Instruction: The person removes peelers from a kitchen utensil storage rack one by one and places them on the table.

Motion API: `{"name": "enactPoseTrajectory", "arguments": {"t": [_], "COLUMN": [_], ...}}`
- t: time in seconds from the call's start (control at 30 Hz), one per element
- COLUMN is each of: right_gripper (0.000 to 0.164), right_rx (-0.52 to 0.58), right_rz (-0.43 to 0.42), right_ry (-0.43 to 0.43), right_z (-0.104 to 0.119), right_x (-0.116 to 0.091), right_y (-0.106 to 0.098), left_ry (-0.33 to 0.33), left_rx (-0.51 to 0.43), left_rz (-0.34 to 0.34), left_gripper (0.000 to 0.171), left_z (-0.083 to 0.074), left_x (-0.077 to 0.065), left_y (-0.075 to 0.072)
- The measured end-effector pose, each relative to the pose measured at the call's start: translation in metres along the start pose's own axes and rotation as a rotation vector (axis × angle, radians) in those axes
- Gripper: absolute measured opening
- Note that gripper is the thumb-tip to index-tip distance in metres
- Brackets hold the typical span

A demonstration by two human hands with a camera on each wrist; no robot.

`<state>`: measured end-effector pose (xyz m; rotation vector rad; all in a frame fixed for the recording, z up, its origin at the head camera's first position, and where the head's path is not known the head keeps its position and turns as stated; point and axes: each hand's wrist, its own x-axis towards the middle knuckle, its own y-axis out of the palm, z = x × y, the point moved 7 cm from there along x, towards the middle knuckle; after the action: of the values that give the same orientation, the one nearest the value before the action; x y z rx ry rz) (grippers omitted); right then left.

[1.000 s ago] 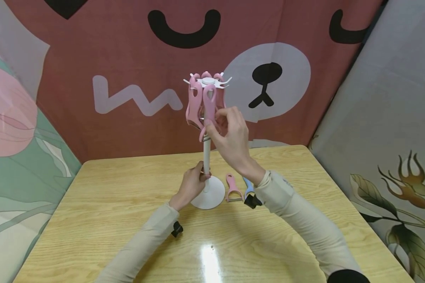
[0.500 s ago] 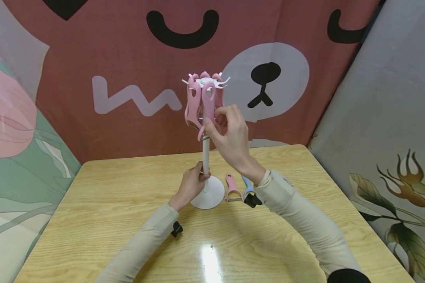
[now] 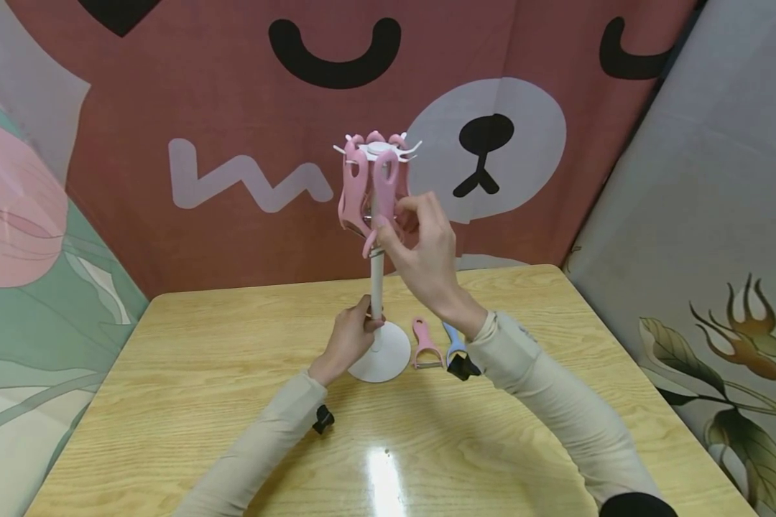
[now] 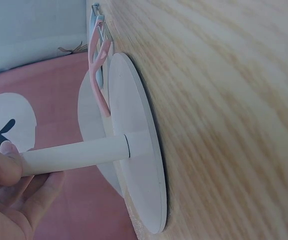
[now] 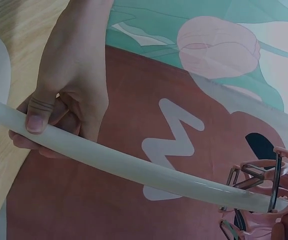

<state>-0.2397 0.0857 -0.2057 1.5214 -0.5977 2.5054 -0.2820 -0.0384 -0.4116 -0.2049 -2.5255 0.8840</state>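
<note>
A white stand (image 3: pixel 376 280) with a round base (image 3: pixel 388 366) and a ring of hooks on top stands upright on the table. Several pink peelers (image 3: pixel 354 190) hang from its hooks. My left hand (image 3: pixel 348 334) grips the pole just above the base; thumb and fingers around it show in the left wrist view. Up at the hooks, my right hand (image 3: pixel 427 251) pinches a pink peeler (image 3: pixel 385 179) by its lower part, handle upward, at the stand's front. Whether a hook passes through its handle hole I cannot tell. In the right wrist view, the peelers' metal blades (image 5: pixel 275 182) surround the pole.
Right of the base, another pink peeler (image 3: pixel 421 332) lies on the wooden table (image 3: pixel 233 359). Beside it is a blue peeler (image 3: pixel 453 336), partly covered by the right wrist's black camera (image 3: pixel 463 367). A printed cloth (image 3: pixel 252 244) hangs behind the table.
The pinched peeler's handle has shifted slightly up and right against the hooks. My left hand keeps its grip on the pole, and the peelers on the table have not moved.
</note>
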Motion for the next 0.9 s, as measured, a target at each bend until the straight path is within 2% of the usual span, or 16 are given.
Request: {"name": "enactPoseTrajectory", "arguments": {"t": [0.4,0.63,0.9], "right_gripper": [0.029,0.028,0.027], "right_rx": [0.002,-0.021,-0.02], "right_rz": [0.023,0.023,0.022], "right_ry": [-0.004,-0.033,-0.027], "right_z": [-0.002,0.0,-0.002], "right_x": [-0.004,-0.008,-0.011], "right_y": [-0.002,-0.005,-0.007], "left_ry": [0.0,0.002,0.005], "left_rx": [0.005,0.012,0.015], "left_rz": [0.011,0.0,-0.008], "left_gripper": [0.015,0.014,0.014], "left_z": [0.0,0.0,-0.001], "left_x": [-0.001,-0.001,-0.001], "left_y": [0.0,0.0,0.0]}}
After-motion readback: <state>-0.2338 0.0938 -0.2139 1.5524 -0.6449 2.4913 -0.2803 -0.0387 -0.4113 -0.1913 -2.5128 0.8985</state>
